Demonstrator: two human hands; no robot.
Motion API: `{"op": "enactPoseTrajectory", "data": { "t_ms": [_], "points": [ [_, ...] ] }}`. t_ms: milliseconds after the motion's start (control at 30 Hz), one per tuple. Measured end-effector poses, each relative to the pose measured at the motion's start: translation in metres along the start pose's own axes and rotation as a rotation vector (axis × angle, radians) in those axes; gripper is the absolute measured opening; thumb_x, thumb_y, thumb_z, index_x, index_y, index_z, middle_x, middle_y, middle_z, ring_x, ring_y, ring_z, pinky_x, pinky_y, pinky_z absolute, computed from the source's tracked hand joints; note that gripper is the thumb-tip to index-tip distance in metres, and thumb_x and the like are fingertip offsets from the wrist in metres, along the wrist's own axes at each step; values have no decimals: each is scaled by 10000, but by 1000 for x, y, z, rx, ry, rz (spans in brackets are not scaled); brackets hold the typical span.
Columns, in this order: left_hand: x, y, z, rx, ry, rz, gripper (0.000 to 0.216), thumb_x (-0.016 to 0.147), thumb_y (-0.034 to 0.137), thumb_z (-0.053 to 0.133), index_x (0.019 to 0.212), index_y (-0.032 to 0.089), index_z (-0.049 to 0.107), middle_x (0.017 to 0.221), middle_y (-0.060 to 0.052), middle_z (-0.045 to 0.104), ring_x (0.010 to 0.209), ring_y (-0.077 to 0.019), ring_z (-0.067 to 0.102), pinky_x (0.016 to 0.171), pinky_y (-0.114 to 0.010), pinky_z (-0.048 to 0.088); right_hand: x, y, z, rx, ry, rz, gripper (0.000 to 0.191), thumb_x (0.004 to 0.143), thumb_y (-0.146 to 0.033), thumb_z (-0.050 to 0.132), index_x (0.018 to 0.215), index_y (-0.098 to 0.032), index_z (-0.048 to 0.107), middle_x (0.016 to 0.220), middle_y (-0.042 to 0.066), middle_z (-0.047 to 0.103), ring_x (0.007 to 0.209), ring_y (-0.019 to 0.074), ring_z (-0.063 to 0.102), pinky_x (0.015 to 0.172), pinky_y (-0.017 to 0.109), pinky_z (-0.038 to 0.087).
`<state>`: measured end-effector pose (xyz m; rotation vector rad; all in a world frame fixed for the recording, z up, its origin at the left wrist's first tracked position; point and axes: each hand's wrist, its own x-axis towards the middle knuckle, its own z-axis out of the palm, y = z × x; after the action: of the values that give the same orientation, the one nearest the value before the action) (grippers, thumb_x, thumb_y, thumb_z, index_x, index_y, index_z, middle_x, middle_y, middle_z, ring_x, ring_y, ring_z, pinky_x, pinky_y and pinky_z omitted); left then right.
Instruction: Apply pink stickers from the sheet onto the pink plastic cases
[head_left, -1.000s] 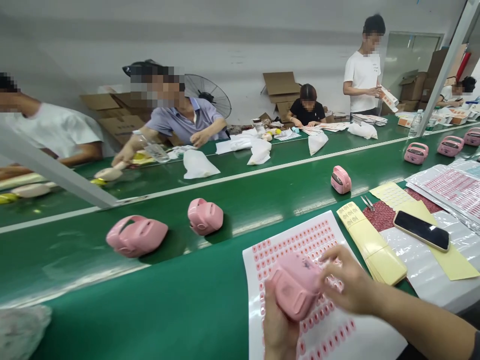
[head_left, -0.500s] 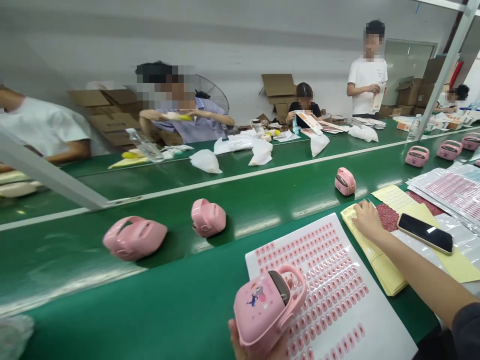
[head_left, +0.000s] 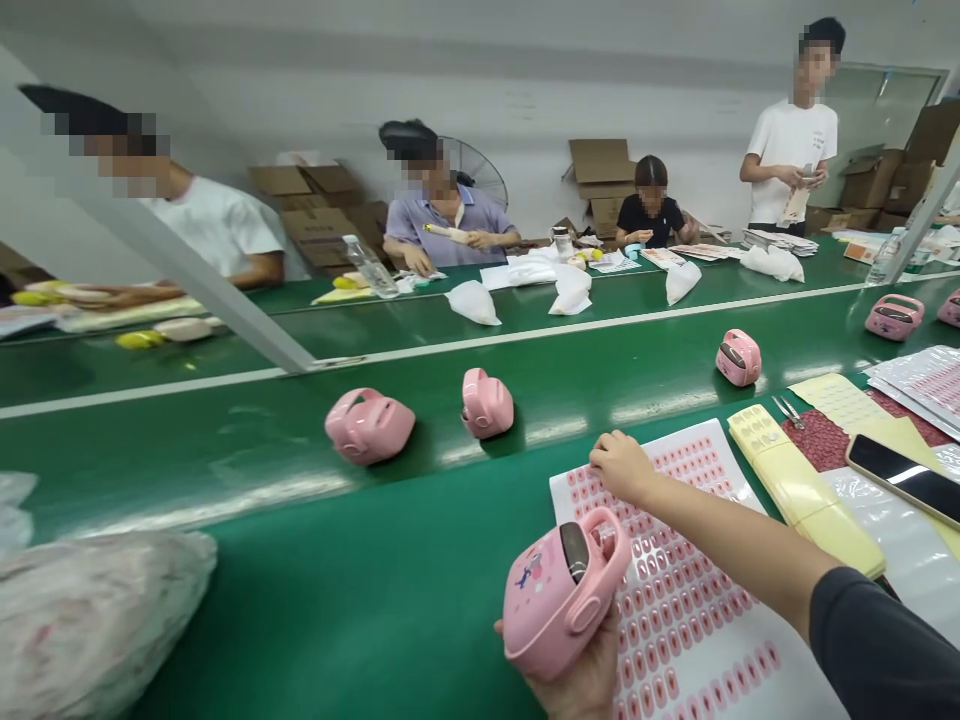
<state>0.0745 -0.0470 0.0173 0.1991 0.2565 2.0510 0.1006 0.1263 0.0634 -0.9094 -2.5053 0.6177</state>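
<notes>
Five rounded pink cases (head_left: 370, 427) line the glossy green bench (head_left: 337, 590) as our left hand (head_left: 581, 670), low and right of centre, wraps beneath a sixth case (head_left: 540, 615), smooth-shelled with a looped handle (head_left: 619, 555) and dark panel (head_left: 575, 552). Its front bears a printed motif (head_left: 531, 570), though we judge the job unfinished, with many glossy ovals (head_left: 773, 655) left on the white sheet (head_left: 795, 690). Above, our right hand (head_left: 621, 468) bends its fingers over the sheet's top; whether they pinch anything, we cannot tell.
</notes>
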Motion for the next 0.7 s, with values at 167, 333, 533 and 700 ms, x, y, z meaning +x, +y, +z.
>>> {"op": "enactPoseTrajectory", "data": {
  "t_ms": [167,333,533,700],
  "points": [
    [-2,3,8,14,80,102,470,795,391,438,1246,266,389,1166,-74,555,1052,-245,517,818,-370,484,-40,-18,-26,437,197,210,113,764,-249,531,704,-182,599,1029,80,538,1033,193,464,840,346,380],
    [-2,1,37,18,322,94,445,765,418,454,1143,187,498,1042,-84,626,974,-232,570,777,-323,515,-96,-54,-47,1100,172,283,167,632,-302,657,561,-190,555,1076,58,533,1105,213,437,942,385,296],
    [-9,-16,61,108,445,85,487,720,539,478,1108,249,525,1012,-38,630,939,-214,576,733,-276,519,-120,-67,-44,1055,284,353,137,648,-274,640,547,-211,572,1099,68,512,1133,208,405,970,405,274],
    [-14,-27,65,124,471,60,492,706,557,480,1085,250,543,1006,-48,625,902,-216,585,698,-266,517,-126,-65,-50,985,327,320,129,652,-233,628,527,-225,595,1062,66,518,1137,218,388,958,400,296]
  ]
}}
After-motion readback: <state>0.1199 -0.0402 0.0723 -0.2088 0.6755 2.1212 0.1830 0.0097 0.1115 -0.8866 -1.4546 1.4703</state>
